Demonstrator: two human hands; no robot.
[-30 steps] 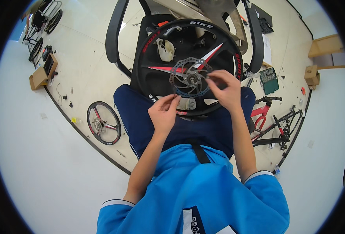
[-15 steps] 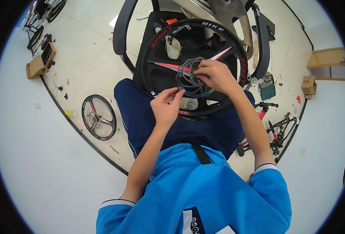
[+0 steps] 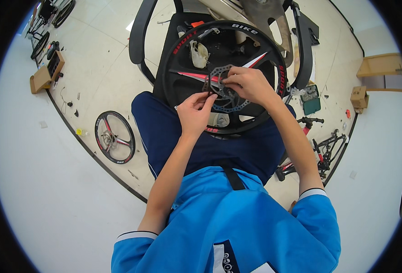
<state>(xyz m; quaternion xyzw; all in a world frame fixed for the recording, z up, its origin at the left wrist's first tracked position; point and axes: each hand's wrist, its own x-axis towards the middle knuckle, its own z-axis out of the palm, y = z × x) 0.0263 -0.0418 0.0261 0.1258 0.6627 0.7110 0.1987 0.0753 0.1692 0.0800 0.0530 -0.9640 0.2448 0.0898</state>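
Observation:
A black three-spoke bicycle wheel [image 3: 245,29] with red and white markings lies across my thighs and a black chair seat. At its hub sits a perforated metal brake disc [image 3: 231,108]. My left hand [image 3: 195,111] is closed, thumb and forefinger pinched at the disc's left edge; what lies between them is too small to make out. From the right, my right hand [image 3: 251,85] reaches over the disc, its fingers curled together at the hub. Those fingertips cover the middle, so anything they grip is hidden.
Chair armrests [image 3: 138,43] rise on both sides of the wheel. A pale metal frame part [image 3: 273,22] lies beyond it. On the floor are another wheel [image 3: 114,137] at left, a black bike frame [image 3: 332,152] at right, a green case [image 3: 311,100] and cardboard boxes [image 3: 359,98].
My left hand has moved slightly up along the disc's left edge, its fingers still pinched. My right hand stays at the hub. The view has shifted a little.

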